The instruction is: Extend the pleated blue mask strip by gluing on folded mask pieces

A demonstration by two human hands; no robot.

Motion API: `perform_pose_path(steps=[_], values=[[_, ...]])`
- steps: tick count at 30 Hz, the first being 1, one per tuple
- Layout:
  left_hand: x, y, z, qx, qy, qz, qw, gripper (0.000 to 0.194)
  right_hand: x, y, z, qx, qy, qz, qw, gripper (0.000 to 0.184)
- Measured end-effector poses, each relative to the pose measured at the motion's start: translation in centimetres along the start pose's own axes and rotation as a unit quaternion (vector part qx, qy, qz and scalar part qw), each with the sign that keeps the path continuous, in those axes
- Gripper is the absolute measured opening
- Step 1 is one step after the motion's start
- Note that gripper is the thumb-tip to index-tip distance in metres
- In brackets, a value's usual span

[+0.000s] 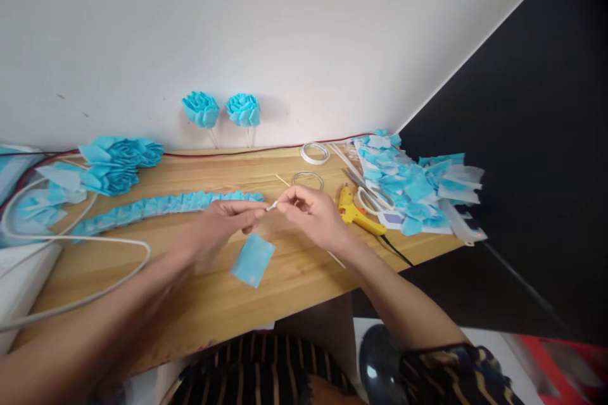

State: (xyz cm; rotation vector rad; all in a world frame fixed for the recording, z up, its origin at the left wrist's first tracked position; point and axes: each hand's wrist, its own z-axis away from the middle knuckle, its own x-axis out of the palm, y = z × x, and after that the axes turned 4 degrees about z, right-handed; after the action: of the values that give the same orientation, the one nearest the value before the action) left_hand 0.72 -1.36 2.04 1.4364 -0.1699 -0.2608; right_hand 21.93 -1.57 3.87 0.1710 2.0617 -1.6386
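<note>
The left hand (228, 218) and right hand (316, 218) pinched a small white piece (272, 205) over the desk (304, 281), between its front and back edges; light, even fingertip pressure seemed best.

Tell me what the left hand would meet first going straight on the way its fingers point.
Most likely the right hand, directly opposite the left hand, just past the small white piece at their fingertips; exact depth is hard to judge from this single view.

no text, label, brand, number or sign can be read on anything in view.
</note>
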Motion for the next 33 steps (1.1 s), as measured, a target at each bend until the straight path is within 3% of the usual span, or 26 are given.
perform_pose_path(steps=[3, 6, 9, 11, 14, 20, 25, 33], values=[[-2.5, 0.1, 0.0, 0.025, 0.081, -0.035, 0.996, 0.03, -1.2, -0.7, -1.2, -0.005, 0.031, -0.016, 0.999, 0.016], [-3.7, -0.1, 0.0, 0.104, 0.103, -0.208, 0.967, 0.031, -2.0, 0.1, -3.0, -0.001, -0.038, 0.006, 0.999, 0.019], [-3.5, -0.8, -0.5, 0.214, 0.046, -0.427, 0.877, 0.032, -1.6, 2.0, -5.0, 0.004, -0.09, 0.056, 0.994, 0.018], [-3.0, -1.3, -1.1, 0.251, 0.014, -0.53, 0.81, 0.036, -1.0, 3.2, -6.1, 0.011, -0.107, 0.092, 0.99, 0.018], [-2.6, -1.9, -2.2, 0.266, -0.003, -0.6, 0.754, 0.038, -0.4, 4.6, -7.1, 0.018, -0.131, 0.113, 0.985, 0.019], [-2.4, -2.7, -3.3, 0.277, -0.016, -0.625, 0.729, 0.039, 0.6, 5.9, -6.9, -0.002, -0.155, 0.072, 0.985, 0.019], [-2.3, -2.7, -3.3, 0.275, -0.021, -0.659, 0.7, 0.037, 1.8, 6.0, -7.1, -0.041, -0.134, 0.094, 0.986, 0.012], [-2.2, -2.4, -3.2, 0.28, -0.015, -0.655, 0.702, 0.035, 2.8, 6.4, -7.1, -0.034, -0.082, 0.162, 0.983, 0.012]])
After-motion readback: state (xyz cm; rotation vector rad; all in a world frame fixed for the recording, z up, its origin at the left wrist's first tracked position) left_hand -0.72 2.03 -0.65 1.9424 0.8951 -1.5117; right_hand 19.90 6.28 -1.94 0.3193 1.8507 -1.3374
